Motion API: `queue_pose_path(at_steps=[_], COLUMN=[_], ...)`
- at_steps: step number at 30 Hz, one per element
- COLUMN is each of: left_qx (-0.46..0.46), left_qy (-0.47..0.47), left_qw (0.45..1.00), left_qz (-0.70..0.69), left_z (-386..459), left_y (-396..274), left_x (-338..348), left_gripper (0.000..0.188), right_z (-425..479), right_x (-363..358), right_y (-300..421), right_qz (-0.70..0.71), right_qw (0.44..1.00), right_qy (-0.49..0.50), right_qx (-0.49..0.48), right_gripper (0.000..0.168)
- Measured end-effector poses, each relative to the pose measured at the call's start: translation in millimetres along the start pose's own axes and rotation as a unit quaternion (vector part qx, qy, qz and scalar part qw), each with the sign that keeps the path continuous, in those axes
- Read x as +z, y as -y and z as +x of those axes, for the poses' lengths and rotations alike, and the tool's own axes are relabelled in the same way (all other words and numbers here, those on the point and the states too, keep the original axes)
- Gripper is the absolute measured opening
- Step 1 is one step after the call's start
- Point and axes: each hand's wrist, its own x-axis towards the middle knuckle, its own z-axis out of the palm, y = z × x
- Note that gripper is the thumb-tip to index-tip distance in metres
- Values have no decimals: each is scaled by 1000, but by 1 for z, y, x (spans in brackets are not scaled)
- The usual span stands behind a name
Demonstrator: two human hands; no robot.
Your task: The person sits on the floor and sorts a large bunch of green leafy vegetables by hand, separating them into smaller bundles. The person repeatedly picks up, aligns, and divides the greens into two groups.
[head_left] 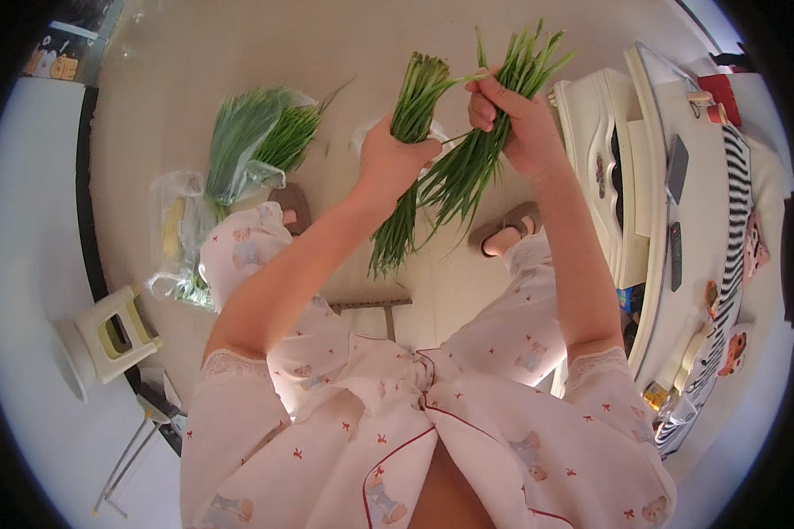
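Observation:
My left hand (397,155) is closed around a bundle of green garlic chives (415,99), its cut stem ends pointing up and its leaf tips hanging below. To its right, my right hand (513,122) grips a second, looser bunch of chives (466,168), with stems fanning out above the fist. A few strands stretch across from the left bundle to the right fingers. On the floor at the left lies a larger heap of chives (258,132), partly inside a clear plastic bag (264,173).
Another clear bag with something yellow (172,225) rests on the floor near my left leg. A cream plastic stool (116,334) stands by the left wall. At right, a white cabinet (595,132) carries a phone (677,168), a remote control (675,256) and a striped cloth (734,198).

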Motion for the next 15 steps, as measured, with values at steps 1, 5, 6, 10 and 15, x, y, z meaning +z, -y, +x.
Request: queue_pose_path(at_steps=[1, 5, 6, 10, 15], left_qx=[9, -55, -69, -100, -99], left_qy=[-5, -8, -8, -4, -6], left_qw=[1000, 997, 995, 988, 987], left_qz=[11, -48, -69, -120, -128], left_z=[1, 11, 10, 10, 7], left_y=[-1, 20, 22, 24, 21], left_x=[1, -2, -1, -4, -9], left_gripper=[18, 17, 19, 23, 26], right_z=[0, -2, -3, -4, -5], right_x=[0, -8, -12, -18, -14], right_y=[2, 16, 19, 18, 12], right_qz=[13, 49, 58, -18, -85], right_qw=[1000, 998, 997, 994, 987], right_qy=[-1, -21, -34, -107, -137], right_qx=[3, -17, -23, -26, 14], right_gripper=[16, 18, 18, 21, 19])
